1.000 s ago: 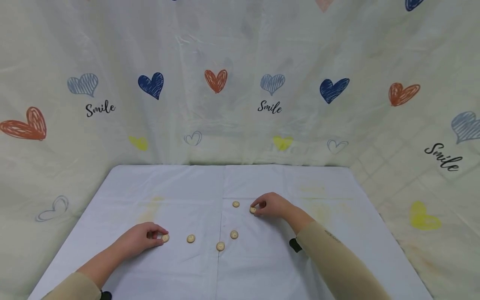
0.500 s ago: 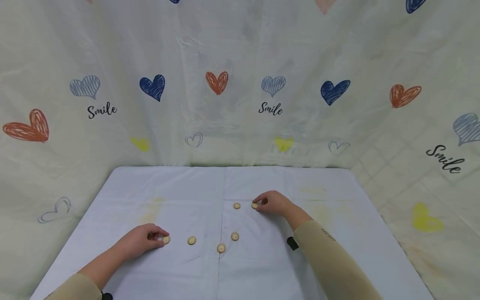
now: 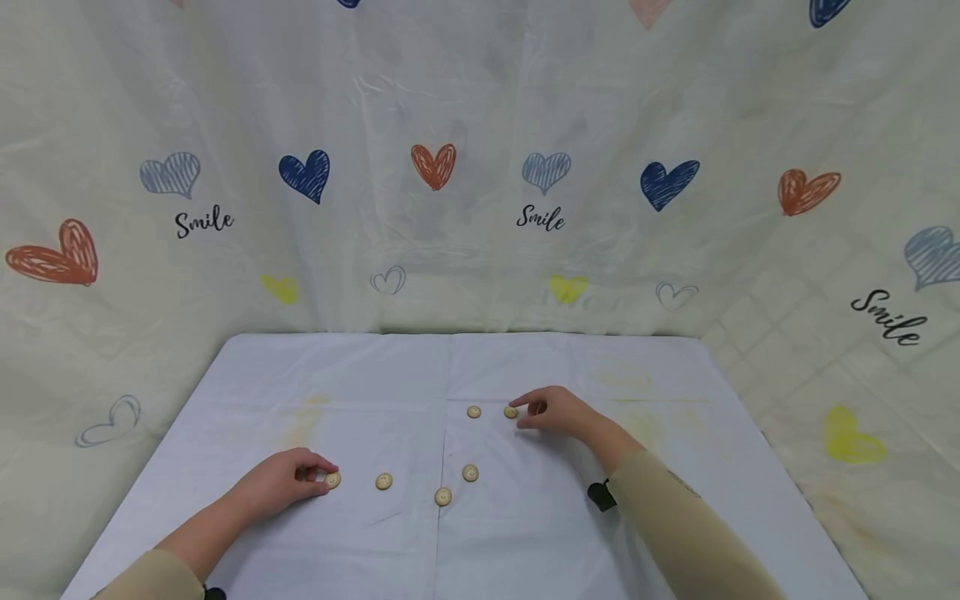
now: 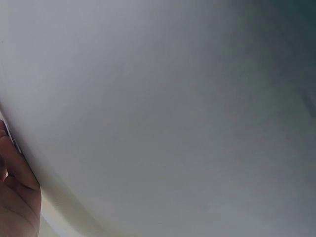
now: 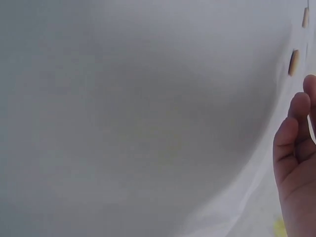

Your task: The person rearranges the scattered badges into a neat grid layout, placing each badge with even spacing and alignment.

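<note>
Evidently, a pale backdrop (image 3: 480, 92) with printed hearts is hanging behind a white-covered counter (image 3: 375, 367). Over the counter, two arms in tan sleeves (image 3: 675, 521) are reaching in, the right one extending farther forward. The step in hand seems to be setting small buttons in place by fingertip; judging from the pose, the next move is calling for a light touch on the right, either drawing clear without nudging anything or closing evenly on a rim.

The left hand (image 3: 291, 480) is staying low, its thumb and fingers pinching the leftmost button (image 3: 334, 481). The right hand (image 3: 555, 413) is grasping nothing: its index finger is pointing forward over the rim of the far right button (image 3: 511, 413), while its thumb is standing apart below. Whether that fingertip is touching the rim, I cannot tell.

Just left of there, another far button (image 3: 474, 412) is lying flat. Nearer the person, a button (image 3: 384, 481) is sitting right of the left hand, and two more, an upper button (image 3: 470, 473) and a lower button (image 3: 443, 497), are resting close together mid-counter.
</note>
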A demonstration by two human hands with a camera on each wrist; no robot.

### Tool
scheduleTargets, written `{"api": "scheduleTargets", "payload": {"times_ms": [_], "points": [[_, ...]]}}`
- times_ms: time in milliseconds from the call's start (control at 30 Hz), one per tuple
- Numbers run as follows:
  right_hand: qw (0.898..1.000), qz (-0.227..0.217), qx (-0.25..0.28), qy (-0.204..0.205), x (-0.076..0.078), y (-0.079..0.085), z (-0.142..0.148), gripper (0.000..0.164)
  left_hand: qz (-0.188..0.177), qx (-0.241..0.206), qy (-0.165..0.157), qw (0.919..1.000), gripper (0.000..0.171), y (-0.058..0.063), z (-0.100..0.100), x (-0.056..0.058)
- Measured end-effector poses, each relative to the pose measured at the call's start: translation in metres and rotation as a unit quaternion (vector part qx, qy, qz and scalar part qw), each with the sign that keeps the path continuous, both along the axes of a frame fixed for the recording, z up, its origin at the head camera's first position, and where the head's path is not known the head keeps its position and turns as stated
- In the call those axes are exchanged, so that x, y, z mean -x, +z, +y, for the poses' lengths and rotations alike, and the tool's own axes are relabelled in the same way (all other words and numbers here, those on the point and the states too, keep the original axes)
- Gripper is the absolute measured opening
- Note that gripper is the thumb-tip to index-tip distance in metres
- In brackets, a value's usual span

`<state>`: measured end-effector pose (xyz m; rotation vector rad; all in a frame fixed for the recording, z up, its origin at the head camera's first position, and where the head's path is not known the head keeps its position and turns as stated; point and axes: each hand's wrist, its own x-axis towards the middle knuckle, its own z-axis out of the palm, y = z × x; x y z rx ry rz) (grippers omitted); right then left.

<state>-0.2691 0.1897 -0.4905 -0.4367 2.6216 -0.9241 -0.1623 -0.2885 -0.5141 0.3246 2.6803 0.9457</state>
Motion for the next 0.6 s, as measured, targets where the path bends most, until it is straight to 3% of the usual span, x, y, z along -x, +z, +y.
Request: {"api": "scheduleTargets", "payload": {"times_ms": [300, 600], "points": [[1.0, -0.001, 0.002, -0.002, -0.018, 0.0, 0.014, 0.036, 0.005, 0.001, 0.001, 1.0, 0.023, -0.001, 0.001, 0.0], [0.999, -0.002, 0.025, 0.024, -0.026, -0.001, 0.015, 0.034, 0.007, 0.004, 0.0, 1.0, 0.023, 0.001, 0.002, -0.001]]}}
